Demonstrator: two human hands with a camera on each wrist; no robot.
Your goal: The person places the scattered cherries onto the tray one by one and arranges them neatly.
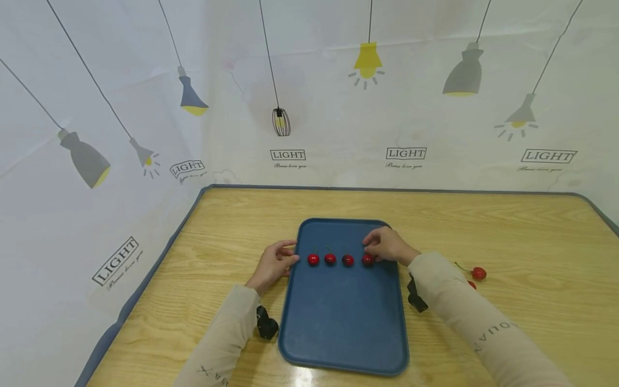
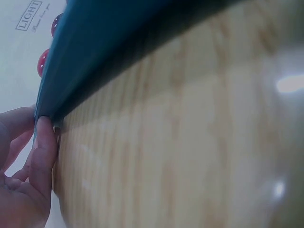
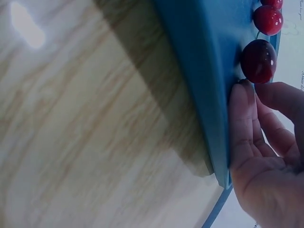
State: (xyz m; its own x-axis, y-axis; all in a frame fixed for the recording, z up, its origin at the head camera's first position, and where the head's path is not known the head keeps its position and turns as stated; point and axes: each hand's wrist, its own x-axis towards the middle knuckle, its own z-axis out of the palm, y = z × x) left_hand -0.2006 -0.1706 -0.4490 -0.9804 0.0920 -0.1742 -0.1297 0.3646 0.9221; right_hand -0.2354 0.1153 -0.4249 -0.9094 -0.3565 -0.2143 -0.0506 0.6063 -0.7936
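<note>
A row of several red cherries [image 1: 330,259] lies across the upper half of a blue tray [image 1: 344,317]. At the row's right end, my right hand [image 1: 388,245] pinches a cherry [image 1: 367,260] between thumb and fingertips, low over the tray surface. The right wrist view shows this dark red cherry [image 3: 259,61] right at the fingertips, with others behind it. My left hand [image 1: 274,264] holds the tray's left rim, near the leftmost cherry [image 1: 313,259]. In the left wrist view, the left hand [image 2: 28,166] has fingers on both sides of the rim.
Two more cherries lie on the wooden table [image 1: 232,231] right of the tray; one cherry [image 1: 479,273] shows its stem, the other [image 1: 471,285] is partly behind the right sleeve [image 1: 464,301]. A white wall covering [image 1: 329,97] with printed lamps stands behind and left.
</note>
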